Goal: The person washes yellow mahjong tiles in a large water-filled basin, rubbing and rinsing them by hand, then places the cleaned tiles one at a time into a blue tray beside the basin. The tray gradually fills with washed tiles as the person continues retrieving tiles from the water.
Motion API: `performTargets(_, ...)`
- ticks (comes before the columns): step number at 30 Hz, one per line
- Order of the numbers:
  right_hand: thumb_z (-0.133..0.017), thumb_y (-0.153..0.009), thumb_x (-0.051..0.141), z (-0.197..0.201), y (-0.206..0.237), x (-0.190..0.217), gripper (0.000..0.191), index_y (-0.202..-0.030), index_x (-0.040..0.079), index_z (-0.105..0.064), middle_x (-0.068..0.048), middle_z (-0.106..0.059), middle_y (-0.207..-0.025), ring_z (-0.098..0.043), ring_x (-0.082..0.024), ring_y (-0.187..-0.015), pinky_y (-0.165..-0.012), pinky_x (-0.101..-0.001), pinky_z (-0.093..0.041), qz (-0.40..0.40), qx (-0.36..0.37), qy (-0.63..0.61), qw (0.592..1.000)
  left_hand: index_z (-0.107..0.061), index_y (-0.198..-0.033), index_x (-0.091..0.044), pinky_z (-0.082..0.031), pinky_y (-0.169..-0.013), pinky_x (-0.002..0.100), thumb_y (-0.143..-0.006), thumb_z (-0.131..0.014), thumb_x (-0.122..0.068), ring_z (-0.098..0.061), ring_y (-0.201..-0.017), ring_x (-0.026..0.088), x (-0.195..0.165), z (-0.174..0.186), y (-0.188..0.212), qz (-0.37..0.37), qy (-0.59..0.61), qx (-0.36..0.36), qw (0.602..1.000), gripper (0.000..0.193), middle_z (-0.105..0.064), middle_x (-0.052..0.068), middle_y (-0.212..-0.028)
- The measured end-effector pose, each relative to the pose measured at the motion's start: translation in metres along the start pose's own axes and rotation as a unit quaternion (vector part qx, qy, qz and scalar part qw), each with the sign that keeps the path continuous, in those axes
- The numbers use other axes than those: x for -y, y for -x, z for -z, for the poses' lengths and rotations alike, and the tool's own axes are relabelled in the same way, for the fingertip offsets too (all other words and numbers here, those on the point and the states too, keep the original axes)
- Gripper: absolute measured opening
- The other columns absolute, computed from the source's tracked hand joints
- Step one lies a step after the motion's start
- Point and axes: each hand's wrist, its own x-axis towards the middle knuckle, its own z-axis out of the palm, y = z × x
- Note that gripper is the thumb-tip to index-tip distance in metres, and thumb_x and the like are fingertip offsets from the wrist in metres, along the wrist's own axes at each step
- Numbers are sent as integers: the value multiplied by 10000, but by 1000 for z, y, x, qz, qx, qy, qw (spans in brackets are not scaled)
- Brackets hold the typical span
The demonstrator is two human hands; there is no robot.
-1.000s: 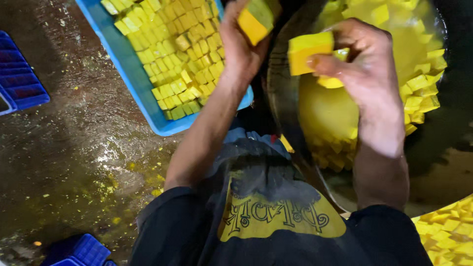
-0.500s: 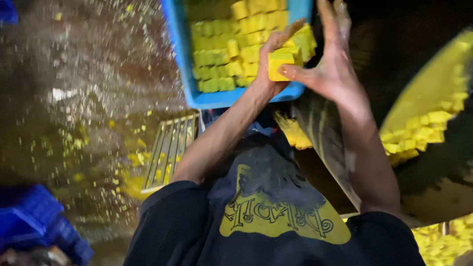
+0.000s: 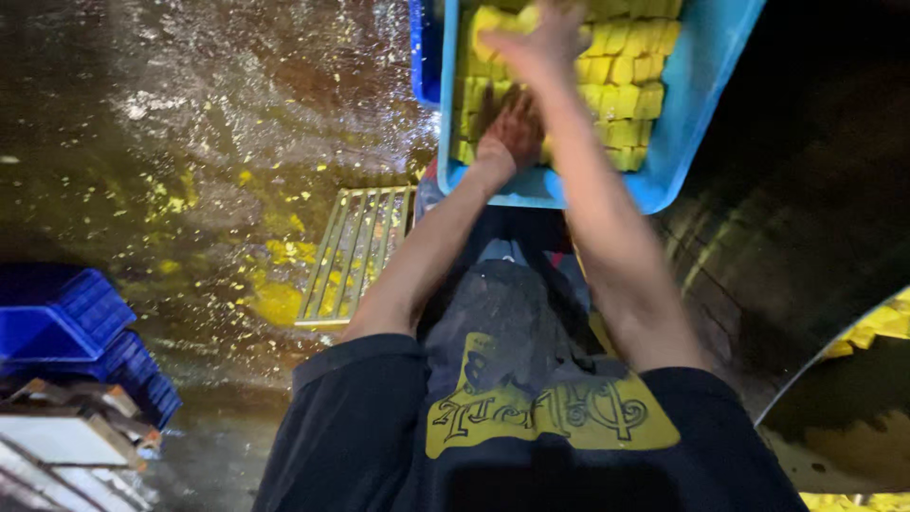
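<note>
A light blue tray [image 3: 687, 142] at the top holds several rows of yellow cubes [image 3: 630, 85]. My left hand [image 3: 512, 133] lies palm down on the cubes at the tray's near left corner, fingers spread over them. My right hand [image 3: 540, 38] reaches further into the tray and is blurred by motion. A brighter yellow block [image 3: 491, 19] sits at its fingertips, but I cannot tell whether the hand grips it. Both forearms stretch forward over my dark apron [image 3: 531, 408], which has a yellow print.
A metal grate [image 3: 355, 256] lies on the wet floor, with yellow crumbs scattered around it. Stacked blue crates [image 3: 76, 327] stand at the left. A darker blue crate [image 3: 424, 57] touches the tray's left side. At the right curves a big metal pan [image 3: 806, 379] holding yellow pieces [image 3: 877, 327].
The view swung left and down. Both hands carried yellow blocks from the pan to the blue tray. The left hand now rests flat on the cubes and the right hand has reached deeper in.
</note>
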Motion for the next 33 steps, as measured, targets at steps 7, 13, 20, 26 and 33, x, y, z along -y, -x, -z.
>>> performTargets(7, -707, -881, 531, 28, 4, -50, 813, -1546, 141, -447, -145, -451, -1574, -418, -358, -1413, -1140, -439, -362, -124, 234, -196, 944, -613, -1338, -60, -246, -1154, 655, -908, -529, -260, -391, -1410, 410, -1, -11, 18, -11, -143, 94, 985, 482, -528, 209, -1451)
performTargets(13, -708, -972, 330, 145, 62, -146, 662, -1540, 69, -490, -66, -602, -1450, -621, -169, -1223, -968, -331, -540, 39, 204, -420, 883, -515, -1437, -67, -304, -1240, 585, -922, -623, -178, -336, -1501, 418, -5, 40, -20, 83, -104, 54, 990, 539, -336, 236, -1590)
performTargets(20, -712, -971, 62, 326, 310, -278, 494, -1434, -2, -552, -140, -643, -1432, -699, -222, -1222, -1022, -367, -608, 126, 0, -543, 830, -465, -1436, -27, -339, -1201, 497, -963, -744, -111, -410, -1405, 355, -291, 93, -69, -229, 346, -216, 884, 556, -411, 205, -1481)
performTargets(26, -829, -1045, 144, 329, 368, -488, 370, -1316, -40, -656, -208, -738, -1216, -733, -273, -1039, -909, -367, -597, -150, -283, -198, 926, -567, -1268, -52, -441, -910, 428, -1021, -672, -147, -536, -1054, 281, -525, 6, -48, -481, 36, 351, 803, 285, -556, 163, -1185)
performTargets(33, -810, -621, 790, 273, 333, -625, 1014, -1319, 63, -700, -283, -699, -1242, -665, -458, -1050, -767, -524, -556, -343, -217, 309, 860, -465, -1403, -63, -428, -1001, 440, -1030, -617, -132, -479, -1202, 311, -530, -145, -58, -303, -91, 387, 866, 409, -462, 165, -1358)
